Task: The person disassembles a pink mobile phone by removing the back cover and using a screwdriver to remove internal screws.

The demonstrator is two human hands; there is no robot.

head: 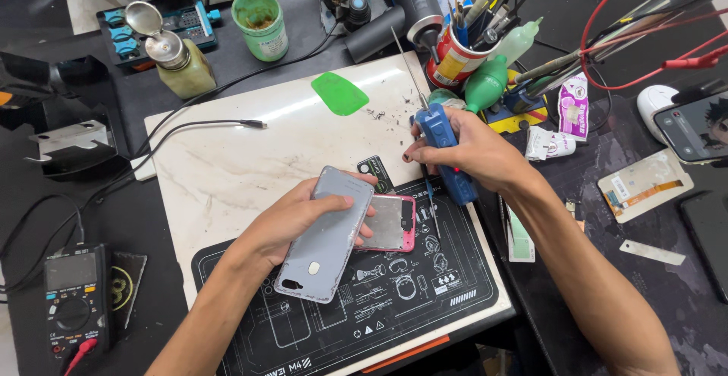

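One left hand (299,220) has its grip closed round one grey metal phone back cover (327,233), above one pink-edged phone frame (388,223) on the black printed mat (303,330). Farther, the right hand (474,152) clasps one blue plastic electric screwdriver (446,148) over the counter (227,171).

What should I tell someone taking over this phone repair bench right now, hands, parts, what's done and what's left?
Left hand: grip on the grey phone back cover, lifted off and held tilted over the black work mat.
Right hand: grip on a blue electric screwdriver, bit pointing down at the mat.
Pink-framed phone body lies on the mat, partly under the cover.
Green plastic pry card rests on the white board.
Done: cover is off.
Left: inner work on the phone body; nothing visibly removed yet.
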